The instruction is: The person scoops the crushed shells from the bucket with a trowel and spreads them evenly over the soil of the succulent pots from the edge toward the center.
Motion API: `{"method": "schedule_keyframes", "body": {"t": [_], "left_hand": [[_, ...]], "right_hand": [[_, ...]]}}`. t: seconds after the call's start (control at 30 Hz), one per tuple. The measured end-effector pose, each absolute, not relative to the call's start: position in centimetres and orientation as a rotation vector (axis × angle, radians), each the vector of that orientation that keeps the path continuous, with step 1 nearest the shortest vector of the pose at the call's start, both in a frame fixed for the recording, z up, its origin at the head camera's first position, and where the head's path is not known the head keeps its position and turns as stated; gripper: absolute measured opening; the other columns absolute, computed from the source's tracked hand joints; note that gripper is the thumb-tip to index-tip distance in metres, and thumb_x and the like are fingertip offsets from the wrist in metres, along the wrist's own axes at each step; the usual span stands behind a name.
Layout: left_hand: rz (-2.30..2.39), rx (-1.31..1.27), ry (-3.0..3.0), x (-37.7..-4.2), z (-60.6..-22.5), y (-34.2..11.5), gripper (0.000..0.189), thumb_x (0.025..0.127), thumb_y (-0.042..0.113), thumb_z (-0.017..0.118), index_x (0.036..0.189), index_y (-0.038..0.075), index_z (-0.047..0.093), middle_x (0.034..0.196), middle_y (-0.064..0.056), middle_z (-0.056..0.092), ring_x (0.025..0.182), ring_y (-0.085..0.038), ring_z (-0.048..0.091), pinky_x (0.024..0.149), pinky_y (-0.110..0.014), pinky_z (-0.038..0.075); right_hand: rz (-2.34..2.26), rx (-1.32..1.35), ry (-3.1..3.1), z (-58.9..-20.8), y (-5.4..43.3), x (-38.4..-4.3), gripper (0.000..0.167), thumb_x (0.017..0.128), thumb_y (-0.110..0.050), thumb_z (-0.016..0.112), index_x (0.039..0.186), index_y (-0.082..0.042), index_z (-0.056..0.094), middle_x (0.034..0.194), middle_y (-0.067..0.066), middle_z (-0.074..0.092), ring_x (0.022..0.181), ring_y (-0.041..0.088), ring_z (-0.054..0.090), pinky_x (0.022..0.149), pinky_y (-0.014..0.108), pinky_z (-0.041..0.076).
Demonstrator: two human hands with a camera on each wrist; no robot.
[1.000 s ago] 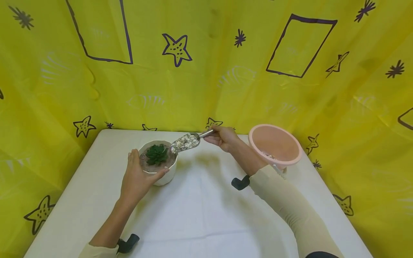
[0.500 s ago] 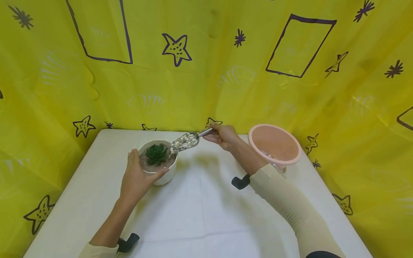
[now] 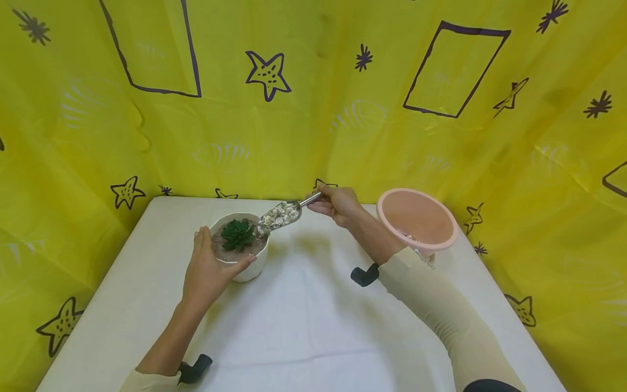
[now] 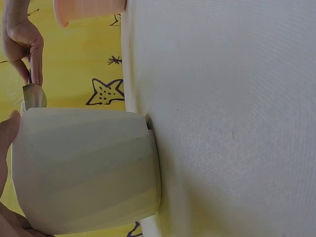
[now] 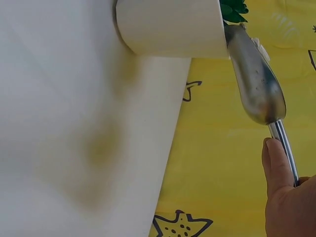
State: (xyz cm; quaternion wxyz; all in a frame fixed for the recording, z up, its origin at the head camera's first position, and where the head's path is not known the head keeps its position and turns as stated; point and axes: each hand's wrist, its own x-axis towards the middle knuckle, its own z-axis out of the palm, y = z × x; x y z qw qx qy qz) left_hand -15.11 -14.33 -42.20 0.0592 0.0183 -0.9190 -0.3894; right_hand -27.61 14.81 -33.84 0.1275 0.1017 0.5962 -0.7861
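A white faceted flower pot stands upright on the table, holding greyish soil and a green succulent. My left hand grips its near left side, thumb along the front and fingers round the left. My right hand pinches the thin handle of a metal scoop. Small pale shells or stones fill the scoop, which slopes down to the left with its tip over the pot's right rim. In the right wrist view the scoop's underside shows beside the pot.
A pink tub stands at the back right of the table, with a few pale pieces at its bottom. White cloth covers the table. A yellow patterned curtain hangs behind and along both sides.
My right hand has lifted the handle slightly, so the scoop tilts a little more steeply towards the pot. My left hand and the pot have stayed in place.
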Motion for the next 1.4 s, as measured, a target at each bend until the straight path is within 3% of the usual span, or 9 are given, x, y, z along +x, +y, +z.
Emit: {"method": "schedule_keyframes", "body": {"t": [0.13, 0.4, 0.57, 0.83, 1.1, 1.2, 1.3, 1.4], "left_hand": [[-1.174, 0.052, -2.78, -15.1, -42.3, -14.3, 0.133, 0.083, 0.056, 0.085, 0.165, -0.006, 0.0, 0.171, -0.03, 0.005, 0.158, -0.044, 0.004, 0.122, -0.064, 0.02], [-1.179, 0.051, -2.78, -15.1, -42.2, -14.4, 0.134, 0.083, 0.056, 0.085, 0.165, -0.006, 0.0, 0.171, -0.03, 0.003, 0.158, -0.044, 0.003, 0.122, -0.064, 0.019], [-1.182, 0.053, -2.78, -15.1, -42.2, -14.4, 0.134, 0.083, 0.056, 0.086, 0.165, -0.006, 0.0, 0.172, -0.029, 0.003, 0.158, -0.044, 0.002, 0.122, -0.064, 0.019], [-1.193, 0.048, -2.774, -15.1, -42.2, -14.4, 0.135, 0.083, 0.057, 0.086, 0.165, -0.005, -0.001, 0.172, -0.028, 0.002, 0.158, -0.043, 0.003, 0.121, -0.065, 0.02], [-1.214, 0.048, -2.766, -15.1, -42.2, -14.4, 0.135, 0.083, 0.055, 0.086, 0.165, -0.005, -0.002, 0.172, -0.029, 0.003, 0.158, -0.044, 0.003, 0.121, -0.065, 0.02], [-1.227, 0.04, -2.762, -15.1, -42.2, -14.4, 0.134, 0.084, 0.054, 0.086, 0.165, -0.005, -0.002, 0.172, -0.029, 0.002, 0.158, -0.044, 0.002, 0.122, -0.065, 0.019], [-1.247, 0.035, -2.759, -15.1, -42.1, -14.4, 0.134, 0.084, 0.053, 0.086, 0.165, -0.005, -0.003, 0.172, -0.029, 0.0, 0.158, -0.044, 0.0, 0.122, -0.065, 0.018], [-1.258, 0.034, -2.754, -15.1, -42.2, -14.3, 0.134, 0.084, 0.051, 0.086, 0.165, -0.005, -0.004, 0.172, -0.029, -0.002, 0.158, -0.045, -0.001, 0.121, -0.066, 0.018]], "right_hand": [[-2.286, 0.301, 1.737, -33.8, 14.7, -27.6, 0.033, 0.113, -0.013, 0.05, 0.128, 0.016, 0.056, 0.082, 0.015, 0.074, 0.072, 0.023, 0.078, 0.086, 0.042, 0.058], [-2.285, 0.317, 1.731, -33.7, 14.7, -27.5, 0.039, 0.112, -0.014, 0.051, 0.137, 0.017, 0.05, 0.083, 0.015, 0.073, 0.071, 0.022, 0.078, 0.085, 0.042, 0.058], [-2.295, 0.323, 1.722, -33.8, 14.7, -27.6, 0.031, 0.112, -0.013, 0.052, 0.127, 0.013, 0.056, 0.086, 0.018, 0.074, 0.072, 0.023, 0.078, 0.088, 0.043, 0.057], [-2.316, 0.413, 1.673, -34.6, 14.9, -27.6, 0.025, 0.112, -0.016, 0.052, 0.114, 0.006, 0.063, 0.096, 0.022, 0.074, 0.074, 0.025, 0.078, 0.079, 0.038, 0.062], [-2.359, 0.457, 1.608, -35.2, 15.2, -27.9, 0.031, 0.114, -0.015, 0.047, 0.128, 0.01, 0.057, 0.128, 0.033, 0.066, 0.072, 0.024, 0.077, 0.081, 0.037, 0.062], [-2.366, 0.46, 1.603, -35.3, 15.2, -27.8, 0.034, 0.114, -0.015, 0.047, 0.133, 0.011, 0.056, 0.133, 0.034, 0.063, 0.072, 0.025, 0.078, 0.083, 0.038, 0.062], [-2.378, 0.48, 1.577, -35.5, 15.2, -27.8, 0.031, 0.113, -0.015, 0.049, 0.129, 0.01, 0.058, 0.126, 0.032, 0.067, 0.073, 0.025, 0.078, 0.084, 0.039, 0.061], [-2.395, 0.512, 1.538, -35.9, 15.2, -27.8, 0.025, 0.113, -0.015, 0.05, 0.118, 0.006, 0.061, 0.105, 0.026, 0.074, 0.073, 0.026, 0.078, 0.082, 0.039, 0.062]]}}
